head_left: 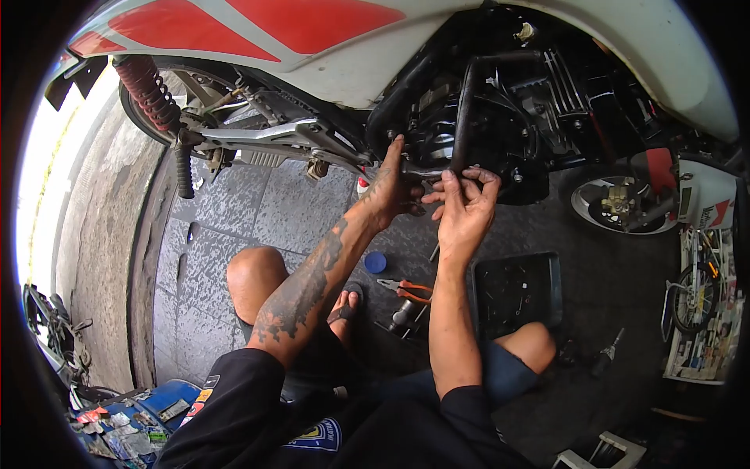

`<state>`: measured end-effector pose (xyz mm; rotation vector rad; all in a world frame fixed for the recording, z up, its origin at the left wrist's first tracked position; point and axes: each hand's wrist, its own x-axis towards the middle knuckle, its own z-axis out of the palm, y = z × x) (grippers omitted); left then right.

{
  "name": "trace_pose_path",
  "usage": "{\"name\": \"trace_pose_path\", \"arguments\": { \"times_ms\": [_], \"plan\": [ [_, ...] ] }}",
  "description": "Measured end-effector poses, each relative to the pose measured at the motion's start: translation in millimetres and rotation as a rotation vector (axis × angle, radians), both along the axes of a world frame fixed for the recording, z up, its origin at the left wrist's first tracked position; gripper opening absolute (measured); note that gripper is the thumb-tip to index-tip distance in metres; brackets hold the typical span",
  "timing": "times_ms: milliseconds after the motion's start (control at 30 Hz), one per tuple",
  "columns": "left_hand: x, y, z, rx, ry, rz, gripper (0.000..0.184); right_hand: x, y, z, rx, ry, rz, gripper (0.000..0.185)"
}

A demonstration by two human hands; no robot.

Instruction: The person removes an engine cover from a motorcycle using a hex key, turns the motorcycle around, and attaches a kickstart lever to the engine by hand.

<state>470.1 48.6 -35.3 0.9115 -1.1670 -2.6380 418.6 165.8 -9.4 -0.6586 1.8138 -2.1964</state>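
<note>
A motorcycle with a white and red body panel stands in front of me, its black engine area exposed. My left hand reaches up under the frame, thumb pointing up along the engine's edge and fingers curled beneath. Just right of it, my right hand has its thumb and fingers pressed at the lower end of a black tube. Whatever small part lies between the fingers of either hand is too hidden to name. The silver swingarm runs to the left of my hands.
On the floor lie orange-handled pliers, a blue round cap and a silver tool. A black tray with small parts sits right of my right forearm. A red coil spring shock is at upper left.
</note>
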Motion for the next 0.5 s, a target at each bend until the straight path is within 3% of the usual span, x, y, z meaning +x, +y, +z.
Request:
{"name": "trace_pose_path", "arguments": {
  "times_ms": [267, 300, 400, 500],
  "plan": [
    [-6.7, -6.4, -27.7, -0.088, -0.013, 0.12, 0.068, 1.9, 7.3, -10.6, -0.085, -0.078, 0.059, 0.025],
    [-1.0, -5.2, -13.5, -0.123, -0.173, 0.039, 0.077, 4.3, 6.7, -15.2, -0.115, -0.095, 0.049, 0.025],
    [-3.0, -4.8, -7.2, -0.221, -0.297, 0.074, 0.086, 5.3, 6.2, -18.1, -0.144, -0.132, 0.038, 0.025],
    [-3.1, -8.4, -6.1, -0.211, -0.256, 0.017, 0.089, -0.1, 0.5, -13.1, -0.158, -0.129, 0.031, 0.024]
  ]
}}
